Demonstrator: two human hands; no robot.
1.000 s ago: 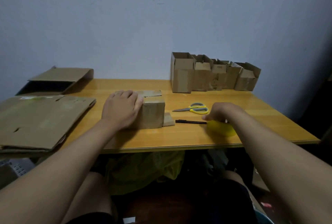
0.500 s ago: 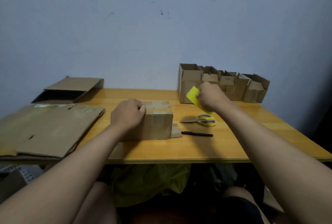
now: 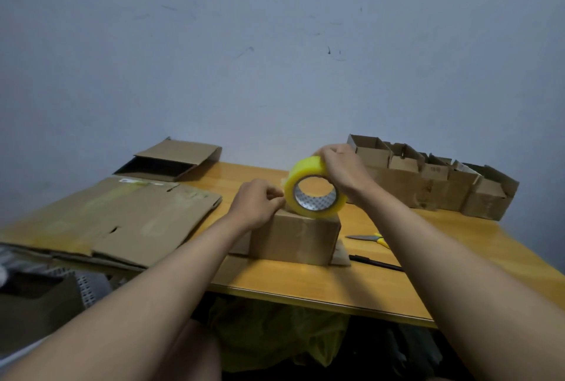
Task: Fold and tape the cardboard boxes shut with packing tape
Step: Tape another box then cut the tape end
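Cardboard box (image 3: 295, 240) sits near the middle of the wooden table (image 3: 305, 282), closed on top, with a bare strip of tabletop between it and the near edge. To its left, flattened cardboard sheets (image 3: 122, 221) overhang the table's left edge, and behind them lies an open shallow box (image 3: 171, 160) against the wall. The left hand (image 3: 258, 206) rests on the box's upper left corner, fingers curled, thumb and forefinger pinching at the rim of the tape roll (image 3: 315, 194); whether a loose tape end is between them cannot be told. The roll is yellowish and glossy with a silvery core, held tilted just above the box top. The right hand (image 3: 342, 169) grips it from above, fingers wrapped over the outer band. Right of the box lie scissors (image 3: 368, 238) with yellow handles and a black pen (image 3: 376, 263), partly hidden by the right forearm. A row of open small boxes (image 3: 434, 178) lines the back right. The wall is plain bluish grey with scuffs.
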